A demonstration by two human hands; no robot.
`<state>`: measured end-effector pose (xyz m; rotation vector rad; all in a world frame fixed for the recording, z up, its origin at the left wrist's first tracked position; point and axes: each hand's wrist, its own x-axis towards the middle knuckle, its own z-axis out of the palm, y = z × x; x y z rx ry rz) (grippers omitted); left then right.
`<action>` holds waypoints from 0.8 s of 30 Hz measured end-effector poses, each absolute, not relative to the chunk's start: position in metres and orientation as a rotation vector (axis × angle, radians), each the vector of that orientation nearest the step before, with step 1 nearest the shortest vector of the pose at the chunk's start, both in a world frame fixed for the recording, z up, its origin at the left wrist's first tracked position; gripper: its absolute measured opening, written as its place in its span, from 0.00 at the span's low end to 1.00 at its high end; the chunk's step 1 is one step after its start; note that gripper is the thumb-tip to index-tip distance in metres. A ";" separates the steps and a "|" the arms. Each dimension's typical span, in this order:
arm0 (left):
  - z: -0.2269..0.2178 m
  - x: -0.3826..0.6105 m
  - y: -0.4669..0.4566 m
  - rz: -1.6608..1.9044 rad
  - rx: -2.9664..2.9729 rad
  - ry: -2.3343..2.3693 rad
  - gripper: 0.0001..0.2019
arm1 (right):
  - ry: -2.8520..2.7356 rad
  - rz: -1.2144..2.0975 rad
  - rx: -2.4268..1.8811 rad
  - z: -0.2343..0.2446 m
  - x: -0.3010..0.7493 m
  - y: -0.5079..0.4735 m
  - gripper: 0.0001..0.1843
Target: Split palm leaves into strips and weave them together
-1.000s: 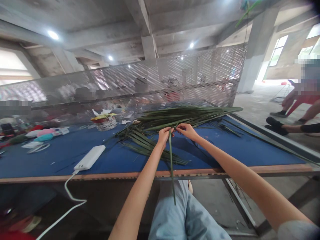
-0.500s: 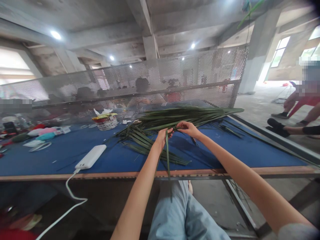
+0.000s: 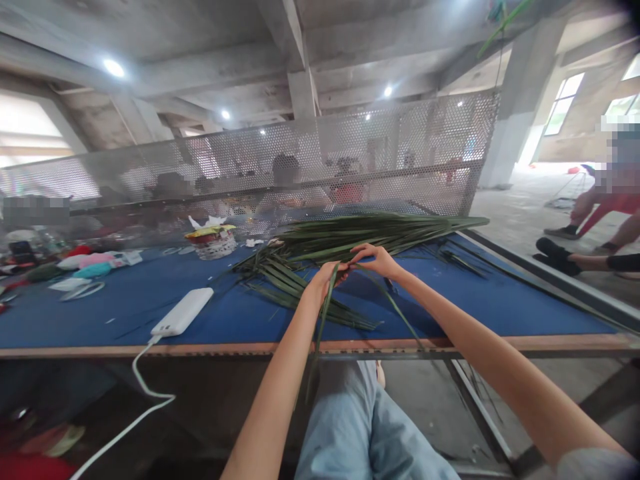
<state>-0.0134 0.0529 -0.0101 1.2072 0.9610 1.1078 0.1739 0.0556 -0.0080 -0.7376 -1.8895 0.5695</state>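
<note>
My left hand (image 3: pixel 329 277) is closed on a long green leaf strip (image 3: pixel 325 313), whose tail hangs past the table edge toward my lap. Close beside it, my right hand (image 3: pixel 376 259) pinches at the same small bundle with thumb and forefinger. A second thin leaf strip (image 3: pixel 397 308) slants down to the right from between the hands. What the fingertips press together is too small to make out. Under and behind the hands lies a large pile of long green leaves (image 3: pixel 350 233). Shorter cut leaves (image 3: pixel 285 287) fan out to the left. A small dark tool (image 3: pixel 390 285) rests below my right hand, partly hidden.
A white power bank (image 3: pixel 183 312) with a cable lies left on the blue table (image 3: pixel 125 320). Behind it stand a woven basket (image 3: pixel 215 245) and colourful yarn (image 3: pixel 93 267). A perforated metal screen (image 3: pixel 400 147) borders the back. People sit beyond it and at right.
A leaf strip now slants down to the right below my right hand. The strip at my left hand has swung left. Both hands have shifted slightly.
</note>
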 end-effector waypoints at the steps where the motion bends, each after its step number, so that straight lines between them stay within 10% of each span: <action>1: -0.009 -0.013 0.053 1.090 1.191 0.972 0.07 | -1.865 0.569 -0.748 -0.008 0.173 0.055 0.09; 24: -0.011 0.001 0.051 1.169 1.682 0.929 0.19 | -1.161 1.300 -1.101 -0.019 0.171 0.062 0.13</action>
